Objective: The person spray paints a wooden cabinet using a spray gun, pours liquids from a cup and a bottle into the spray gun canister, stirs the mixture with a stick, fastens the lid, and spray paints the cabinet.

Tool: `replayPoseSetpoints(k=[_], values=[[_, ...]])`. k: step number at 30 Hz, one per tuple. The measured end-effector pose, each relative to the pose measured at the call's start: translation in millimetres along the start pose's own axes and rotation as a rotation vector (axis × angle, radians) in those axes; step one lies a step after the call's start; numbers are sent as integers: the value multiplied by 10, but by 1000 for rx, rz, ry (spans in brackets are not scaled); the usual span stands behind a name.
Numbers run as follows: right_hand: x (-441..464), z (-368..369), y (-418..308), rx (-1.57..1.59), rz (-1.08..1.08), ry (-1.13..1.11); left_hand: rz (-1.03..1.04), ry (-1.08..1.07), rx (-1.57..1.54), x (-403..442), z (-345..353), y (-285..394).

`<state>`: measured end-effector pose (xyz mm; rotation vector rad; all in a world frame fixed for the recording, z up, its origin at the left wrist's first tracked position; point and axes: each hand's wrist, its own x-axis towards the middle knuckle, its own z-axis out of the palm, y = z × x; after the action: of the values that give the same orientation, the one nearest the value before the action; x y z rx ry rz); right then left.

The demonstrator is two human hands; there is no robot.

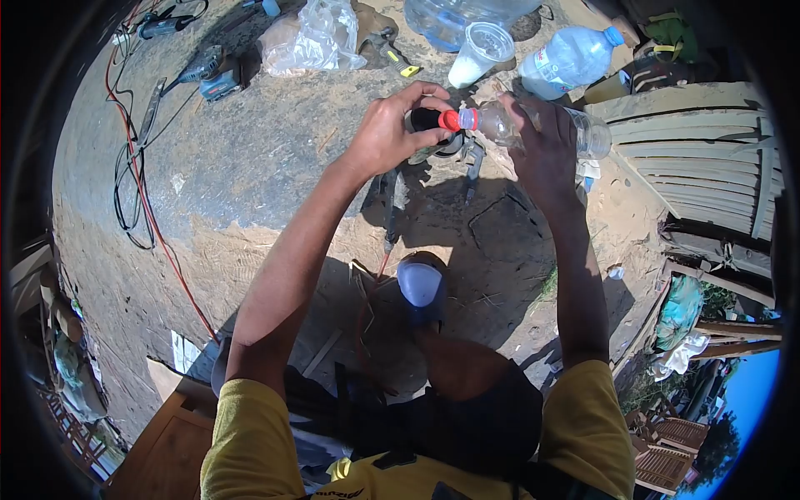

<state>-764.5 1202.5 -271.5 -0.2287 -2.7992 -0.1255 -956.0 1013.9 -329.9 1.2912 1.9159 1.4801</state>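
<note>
My right hand point(542, 142) is wrapped round a clear plastic bottle point(592, 133), which lies nearly level with its neck to the left. A red ring or cap point(449, 120) sits at the bottle's mouth. Fingers curled, my left hand point(392, 129) holds a dark round container point(424, 119) right beside that mouth. The container's inside is too dark to make out. Just behind the hands stand a plastic cup point(482, 55) with whitish contents and a larger bluish bottle point(571, 62).
A clear plastic bag point(312, 37), a yellow-handled tool point(400, 60) and a blue power tool point(218, 75) lie at the back. Red and black cables point(142, 187) run down the left. Wooden slats point(708, 154) stand at the right. My foot point(421, 283) is below.
</note>
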Motion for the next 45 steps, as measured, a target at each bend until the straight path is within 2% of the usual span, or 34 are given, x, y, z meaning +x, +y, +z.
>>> replayPoseSetpoints(k=[9, 14, 16, 21, 24, 25, 26, 27, 28, 29, 34, 37, 43, 45], values=[[-42, 57, 22, 58, 32, 6, 3, -2, -16, 8, 1, -7], [-105, 177, 51, 263, 139, 51, 36, 6, 52, 19, -78, -79], [-140, 162, 30, 282, 179, 36, 274, -45, 502, 45, -166, -58], [-192, 173, -11, 305, 233, 48, 430, -130, 821, 82, -196, 37], [-216, 228, -36, 298, 271, 88, 427, -140, 773, 127, -223, 79], [-219, 211, -56, 330, 308, 59, 284, -167, 714, 142, -246, 145], [-221, 191, -80, 363, 343, 29, 299, -169, 721, 157, -246, 179], [-197, 133, -121, 360, 347, 44, 221, -126, 478, 176, -245, 203], [-172, 53, -175, 420, 403, -43, 139, -84, 235, 188, -251, 223], [-153, 1, -204, 481, 456, -133, 129, -66, 236, 194, -263, 240], [-212, 179, -249, 581, 472, -149, 105, -101, 247, 202, -326, 280], [-220, 217, -221, 606, 457, -102, 105, -113, 269, 204, -323, 280], [-314, 272, -249, 483, 460, -50, 76, -1, 117, 197, -315, 393], [-324, 268, -274, 556, 439, -51, 90, -27, 159, 215, -326, 500]])
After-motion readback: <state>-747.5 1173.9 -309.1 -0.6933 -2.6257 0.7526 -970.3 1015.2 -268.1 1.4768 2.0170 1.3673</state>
